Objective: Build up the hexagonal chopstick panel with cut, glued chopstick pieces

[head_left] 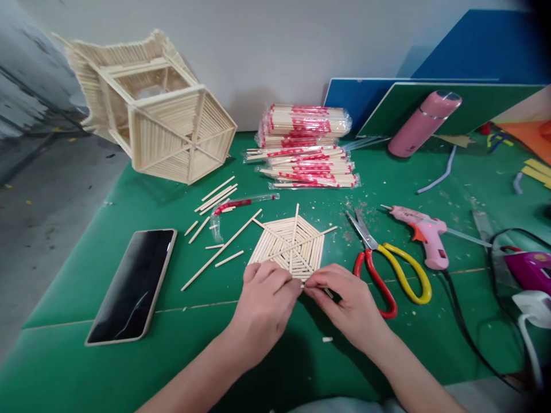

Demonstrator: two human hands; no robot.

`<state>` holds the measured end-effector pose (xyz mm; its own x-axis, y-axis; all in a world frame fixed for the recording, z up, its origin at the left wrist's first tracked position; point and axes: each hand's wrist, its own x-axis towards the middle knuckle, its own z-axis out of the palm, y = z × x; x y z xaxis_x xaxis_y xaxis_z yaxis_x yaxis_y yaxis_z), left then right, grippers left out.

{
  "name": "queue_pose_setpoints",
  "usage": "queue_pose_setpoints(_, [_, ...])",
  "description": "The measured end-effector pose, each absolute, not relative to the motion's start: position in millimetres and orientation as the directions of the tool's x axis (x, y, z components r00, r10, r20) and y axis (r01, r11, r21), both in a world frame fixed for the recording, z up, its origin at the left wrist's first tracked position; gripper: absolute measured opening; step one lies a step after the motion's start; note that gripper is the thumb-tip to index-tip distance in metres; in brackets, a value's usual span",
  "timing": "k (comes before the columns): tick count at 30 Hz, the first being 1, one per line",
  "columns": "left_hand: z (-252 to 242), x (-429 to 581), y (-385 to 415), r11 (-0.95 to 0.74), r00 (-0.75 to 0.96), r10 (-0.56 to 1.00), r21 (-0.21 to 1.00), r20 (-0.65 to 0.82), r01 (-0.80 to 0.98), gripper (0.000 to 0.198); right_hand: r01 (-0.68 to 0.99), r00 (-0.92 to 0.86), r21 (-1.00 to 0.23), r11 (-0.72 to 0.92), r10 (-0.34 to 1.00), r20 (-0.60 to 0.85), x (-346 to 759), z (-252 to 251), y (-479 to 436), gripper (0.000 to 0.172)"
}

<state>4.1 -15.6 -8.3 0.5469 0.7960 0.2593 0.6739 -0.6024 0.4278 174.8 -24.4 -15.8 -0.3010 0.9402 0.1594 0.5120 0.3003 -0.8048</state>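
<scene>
A hexagonal panel of thin wooden sticks (297, 241) lies flat on the green table, with crossing sticks over its rows. At its near edge, my left hand (269, 295) is closed, fingertips pressed down by the edge. My right hand (348, 301) pinches a small wooden stick (303, 285) at the same edge, its fingertips almost meeting those of the left. Most of that stick is hidden by my fingers. Loose cut sticks (229, 258) and one long stick (219, 252) lie left of the panel. Scissors (379, 258) with red and yellow handles rest open on the right.
A pink glue gun (424, 235) with a black cable lies at right, near a purple device (527, 269). A phone (133, 287) is at left. Behind stand a stick-built lantern-like frame (185, 132), wrapped stick bundles (305, 129) and a pink flask (424, 123).
</scene>
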Motion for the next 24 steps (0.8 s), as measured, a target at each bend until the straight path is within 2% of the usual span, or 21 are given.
queue_pose_setpoints(3, [-15.3,1.4,-14.2,-0.617,0.598,0.777,0.418,0.194,0.666,0.019,0.552,-0.304,-0.773,0.313,0.939,0.163,180.3,-18.7,-25.8,0.010])
queue_pose_setpoints(10, [-25.9,-2.9,-12.3,-0.587,0.578,0.796,0.461,0.180,0.666,0.019,0.708,-0.343,-0.590,0.388,0.919,0.192,191.3,-25.8,-27.1,0.013])
queue_pose_setpoints(16, [-27.2,-4.3,-12.8,-0.520,0.489,0.849,0.486,0.202,0.702,0.013,0.738,-0.348,-0.565,0.369,0.925,0.149,191.4,-28.0,-27.2,0.014])
queue_pose_setpoints(24, [-28.4,-4.3,-15.1,-0.522,0.482,0.850,0.466,0.213,0.714,0.010,0.746,-0.339,-0.553,0.370,0.927,0.163,188.6,-30.0,-25.7,0.015])
